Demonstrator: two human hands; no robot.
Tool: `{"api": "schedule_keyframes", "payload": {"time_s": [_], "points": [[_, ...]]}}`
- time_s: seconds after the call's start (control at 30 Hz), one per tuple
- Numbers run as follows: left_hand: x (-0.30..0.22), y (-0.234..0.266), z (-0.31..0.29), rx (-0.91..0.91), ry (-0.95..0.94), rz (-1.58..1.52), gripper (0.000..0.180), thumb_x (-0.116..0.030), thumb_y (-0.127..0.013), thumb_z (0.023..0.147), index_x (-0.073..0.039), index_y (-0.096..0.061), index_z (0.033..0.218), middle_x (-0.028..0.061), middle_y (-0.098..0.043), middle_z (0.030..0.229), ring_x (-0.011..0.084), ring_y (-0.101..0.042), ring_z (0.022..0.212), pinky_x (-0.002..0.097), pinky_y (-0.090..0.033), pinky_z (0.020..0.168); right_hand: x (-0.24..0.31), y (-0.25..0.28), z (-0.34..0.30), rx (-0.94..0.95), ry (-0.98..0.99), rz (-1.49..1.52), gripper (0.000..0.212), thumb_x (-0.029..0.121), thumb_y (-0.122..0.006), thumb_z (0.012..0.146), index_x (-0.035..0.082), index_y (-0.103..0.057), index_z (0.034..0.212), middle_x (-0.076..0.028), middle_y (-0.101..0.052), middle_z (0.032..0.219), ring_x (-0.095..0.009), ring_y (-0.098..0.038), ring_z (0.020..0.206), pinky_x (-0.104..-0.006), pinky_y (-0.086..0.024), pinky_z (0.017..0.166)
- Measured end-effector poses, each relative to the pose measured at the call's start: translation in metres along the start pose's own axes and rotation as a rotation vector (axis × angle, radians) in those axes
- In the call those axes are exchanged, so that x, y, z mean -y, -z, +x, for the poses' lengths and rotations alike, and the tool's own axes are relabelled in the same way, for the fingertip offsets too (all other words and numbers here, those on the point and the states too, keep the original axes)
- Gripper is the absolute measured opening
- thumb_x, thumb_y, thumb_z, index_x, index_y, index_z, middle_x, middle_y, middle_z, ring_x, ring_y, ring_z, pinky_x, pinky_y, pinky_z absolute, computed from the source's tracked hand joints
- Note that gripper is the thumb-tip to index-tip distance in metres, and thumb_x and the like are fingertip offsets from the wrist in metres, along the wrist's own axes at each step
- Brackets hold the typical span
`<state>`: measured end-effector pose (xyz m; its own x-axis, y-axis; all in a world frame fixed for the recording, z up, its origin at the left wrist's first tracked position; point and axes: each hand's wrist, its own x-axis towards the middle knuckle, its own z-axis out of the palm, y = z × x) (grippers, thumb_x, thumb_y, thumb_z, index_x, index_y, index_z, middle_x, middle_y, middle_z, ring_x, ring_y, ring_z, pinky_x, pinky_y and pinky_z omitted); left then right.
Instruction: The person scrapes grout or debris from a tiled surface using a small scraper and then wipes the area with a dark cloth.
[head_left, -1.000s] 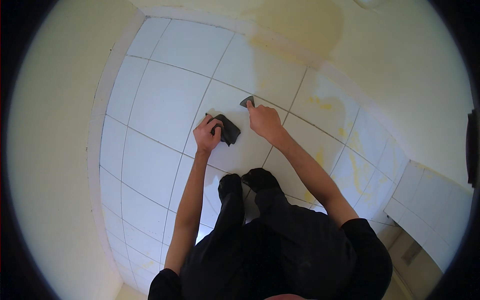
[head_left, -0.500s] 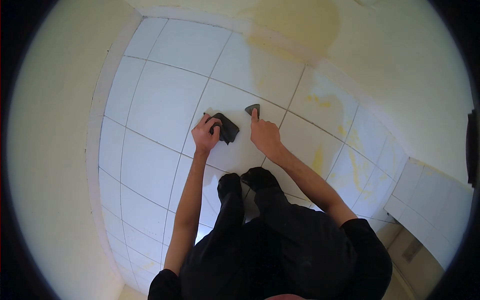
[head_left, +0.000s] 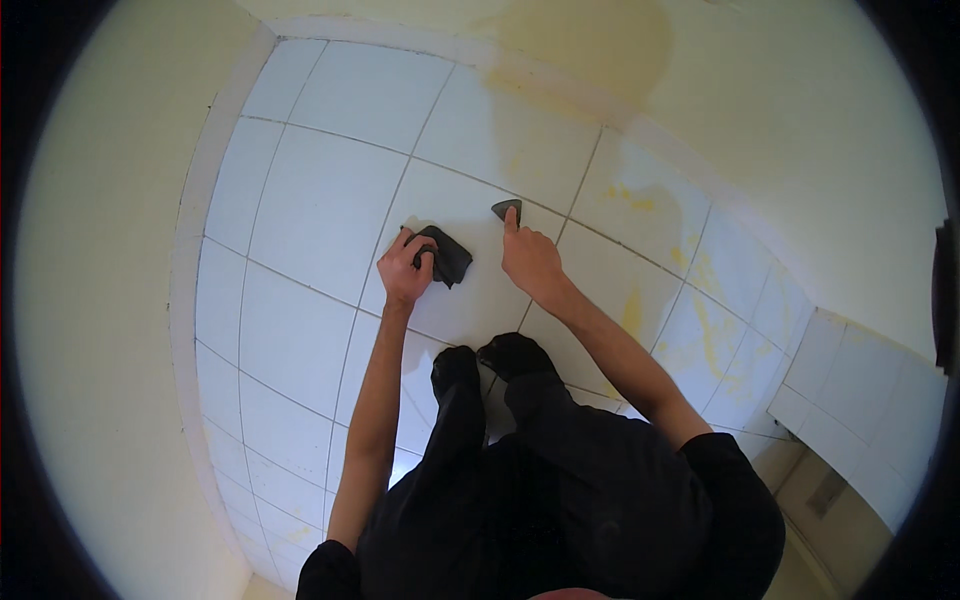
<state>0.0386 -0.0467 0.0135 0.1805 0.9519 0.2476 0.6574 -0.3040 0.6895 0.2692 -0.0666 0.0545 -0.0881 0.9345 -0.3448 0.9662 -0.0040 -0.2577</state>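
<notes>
Person crouching over a white tiled floor, seen from above, with a black cloth as the point of reference. The cloth lies bunched and creased over one pale tile, ahead of the person's feet; whether it rests fully on the tile cannot be told. At its left edge is the left hand, fingers bent and drawn in, gripping a gathered fold between thumb and fingers, while the rest of the cloth spreads out to the right. To the right of the cloth, and apart from it, the right hand is mostly curled, its index finger stretched forward along a small dark scraper. The scraper's flared end points away from the person and lies farther forward than the cloth, to its right; the remainder is hidden by the hand, and contact with the tile cannot be confirmed. Nearer the person than the cloth are two feet in black footwear, set close together, and dark trousers. Well to the right of the cloth, yellow smears mark several tiles. Beyond the cloth, a cream wall bears a brownish-yellow stain; far to its right stands a tiled ledge.
</notes>
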Motion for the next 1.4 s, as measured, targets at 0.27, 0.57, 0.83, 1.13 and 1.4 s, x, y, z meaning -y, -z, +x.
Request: {"api": "schedule_keyframes", "payload": {"time_s": [0.27, 0.57, 0.83, 1.13, 1.4], "points": [[0.001, 0.001, -0.001, 0.005, 0.003, -0.013, 0.014, -0.007, -0.061, 0.074, -0.013, -0.071, 0.081, 0.0053, -0.061, 0.080, 0.0275, -0.062, 0.065, 0.0374, -0.050, 0.056, 0.005, 0.008, 0.002, 0.095, -0.050, 0.155, 0.066, 0.003, -0.053, 0.084, -0.014, -0.036, 0.145, -0.026, -0.067, 0.081, -0.038, -0.069, 0.073, -0.0473, -0.057, 0.066], [0.003, -0.002, -0.002, -0.003, 0.001, 0.023, 0.013, -0.008, -0.062, 0.075, -0.015, -0.071, 0.081, 0.0043, -0.061, 0.080, 0.0272, -0.061, 0.061, 0.0373, -0.049, 0.053, 0.001, 0.008, 0.003, 0.042, -0.040, 0.147, 0.066, 0.003, -0.056, 0.082, -0.020, -0.036, 0.140, -0.026, -0.069, 0.080, -0.037, -0.072, 0.075, -0.0453, -0.059, 0.067], [0.001, 0.000, -0.001, 0.020, 0.009, -0.004, 0.015, -0.008, -0.059, 0.076, -0.014, -0.070, 0.084, 0.0080, -0.061, 0.083, 0.0299, -0.063, 0.066, 0.0388, -0.050, 0.057, 0.003, 0.000, 0.002, -0.008, -0.026, 0.119, 0.065, 0.004, -0.057, 0.082, -0.022, -0.038, 0.138, -0.024, -0.069, 0.076, -0.034, -0.071, 0.069, -0.0437, -0.059, 0.060], [0.002, 0.000, -0.002, -0.006, -0.001, -0.017, 0.013, -0.007, -0.061, 0.075, -0.014, -0.071, 0.081, 0.0060, -0.062, 0.081, 0.0277, -0.061, 0.062, 0.0374, -0.049, 0.054, 0.007, 0.007, 0.005, -0.033, -0.013, 0.102, 0.062, 0.006, -0.057, 0.081, -0.022, -0.042, 0.135, -0.021, -0.069, 0.071, -0.031, -0.070, 0.061, -0.0421, -0.057, 0.056], [0.002, -0.001, -0.001, 0.012, -0.006, -0.016, 0.013, -0.007, -0.061, 0.075, -0.013, -0.070, 0.081, 0.0064, -0.061, 0.081, 0.0277, -0.061, 0.062, 0.0372, -0.049, 0.054, 0.016, 0.000, -0.004, -0.106, 0.033, -0.053, 0.058, 0.010, -0.060, 0.080, -0.020, -0.052, 0.129, -0.015, -0.068, 0.064, -0.025, -0.068, 0.054, -0.0367, -0.054, 0.049]]}}
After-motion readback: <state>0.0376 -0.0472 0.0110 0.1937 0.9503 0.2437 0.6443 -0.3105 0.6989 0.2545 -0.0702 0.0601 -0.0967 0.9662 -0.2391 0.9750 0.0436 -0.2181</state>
